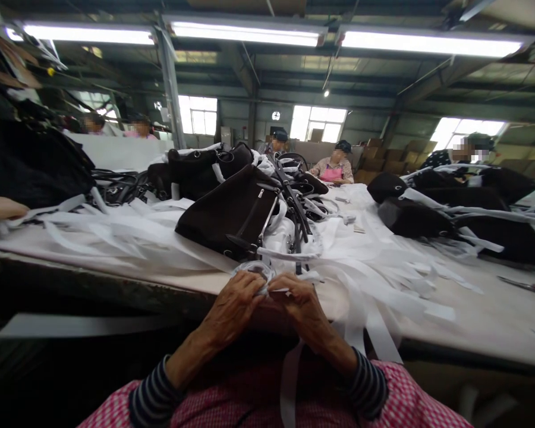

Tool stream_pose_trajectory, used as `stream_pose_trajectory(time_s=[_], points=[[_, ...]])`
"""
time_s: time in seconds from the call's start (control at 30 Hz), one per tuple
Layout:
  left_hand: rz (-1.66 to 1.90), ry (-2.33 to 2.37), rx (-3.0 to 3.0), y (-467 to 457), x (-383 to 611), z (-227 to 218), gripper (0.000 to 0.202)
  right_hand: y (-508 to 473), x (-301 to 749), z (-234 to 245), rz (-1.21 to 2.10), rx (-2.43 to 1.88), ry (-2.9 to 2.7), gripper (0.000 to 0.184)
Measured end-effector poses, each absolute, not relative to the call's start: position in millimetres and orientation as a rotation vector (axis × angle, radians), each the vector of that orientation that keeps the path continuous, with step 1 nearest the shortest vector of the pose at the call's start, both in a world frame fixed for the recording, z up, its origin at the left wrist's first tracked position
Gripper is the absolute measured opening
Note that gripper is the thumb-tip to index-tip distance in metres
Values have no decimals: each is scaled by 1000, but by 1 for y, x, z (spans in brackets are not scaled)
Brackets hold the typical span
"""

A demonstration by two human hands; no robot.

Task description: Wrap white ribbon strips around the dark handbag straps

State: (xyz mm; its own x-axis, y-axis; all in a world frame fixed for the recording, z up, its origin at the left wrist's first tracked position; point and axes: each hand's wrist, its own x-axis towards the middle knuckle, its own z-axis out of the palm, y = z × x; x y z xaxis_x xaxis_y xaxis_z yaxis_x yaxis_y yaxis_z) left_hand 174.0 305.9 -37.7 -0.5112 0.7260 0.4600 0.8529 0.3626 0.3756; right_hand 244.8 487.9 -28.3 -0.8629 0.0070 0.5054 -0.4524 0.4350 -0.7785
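Observation:
At the table's front edge, my left hand (242,297) is closed on a looped bag handle (252,267) wrapped in white strip. Right beside it, my right hand (298,300) pinches a white strip (289,386), whose length seems to hang below the edge in front of my lap. The fingertips of both hands nearly meet, and they hide part of the loop. Just beyond lies a dark brown bag (227,214) with a silver zipper and dark straps (294,208). Another white-wrapped handle (289,255) runs along its near side.
Loose white strips (116,229) spread over the pale table (485,321) on both sides. More dark bags (417,217) are piled at the right, and a black heap (27,148) stands at the left. Another person's hand (2,211) rests there. Several co-workers sit across the table.

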Motion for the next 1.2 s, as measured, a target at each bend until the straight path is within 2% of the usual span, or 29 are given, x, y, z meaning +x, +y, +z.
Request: stream_pose_trajectory(time_s=[0.1, 0.27, 0.37, 0.47, 0.73, 0.87, 1.07, 1.2], points=[[-1024, -2418, -1457, 302, 173, -32, 23, 492, 237, -26, 1589, 309, -2305, 16], [-1545, -2522, -1060, 305, 166, -19, 25, 497, 222, -20, 1529, 314, -2427, 21], [-1434, -2547, -1062, 309, 159, -15, 15, 498, 214, -17, 1543, 305, -2463, 15], [-1328, -2593, -1009, 313, 151, -12, 19, 500, 210, -14, 1576, 317, -2486, 11], [-1396, -2615, -922, 332, 148, 6, 16, 499, 209, 1, 1952, 324, -2522, 11], [-1580, -2615, -868, 327, 141, 0, 15, 495, 205, 1, 1954, 224, -2481, 9], [-1967, -2531, -662, 322, 130, -13, 24, 491, 207, 2, 2129, 172, -2343, 33], [-2213, -2447, -539, 325, 131, -10, 33, 493, 208, 7, 2082, 138, -2445, 34]])
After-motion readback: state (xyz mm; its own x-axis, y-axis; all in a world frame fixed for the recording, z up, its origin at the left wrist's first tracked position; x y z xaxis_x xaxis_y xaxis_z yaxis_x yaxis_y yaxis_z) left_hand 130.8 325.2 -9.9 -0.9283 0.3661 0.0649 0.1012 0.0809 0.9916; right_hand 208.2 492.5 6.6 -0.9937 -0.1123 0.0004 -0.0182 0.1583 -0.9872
